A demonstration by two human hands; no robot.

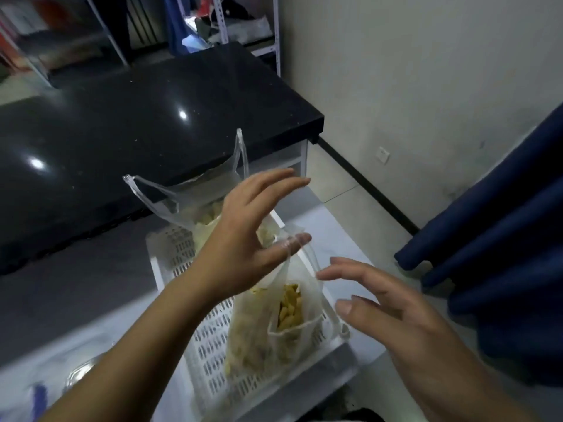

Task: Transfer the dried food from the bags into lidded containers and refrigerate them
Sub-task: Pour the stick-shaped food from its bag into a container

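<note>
Storeroom-like workroom: cluttered metal shelving [219,22] behind a black counter [146,117].

No legible text, labels, brand names, numbers or signs are visible. The clear bags [283,324], the white basket [210,354] and the black bench [128,123] carry no readable markings.

Two clear food bags [274,327], upright, in crate [170,269]

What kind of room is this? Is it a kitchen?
Probably a storeroom or back workroom used for food prep, not a proper kitchen: metal shelving stacked with clutter, a black stone counter, and bags of dried food in a white crate.
</note>
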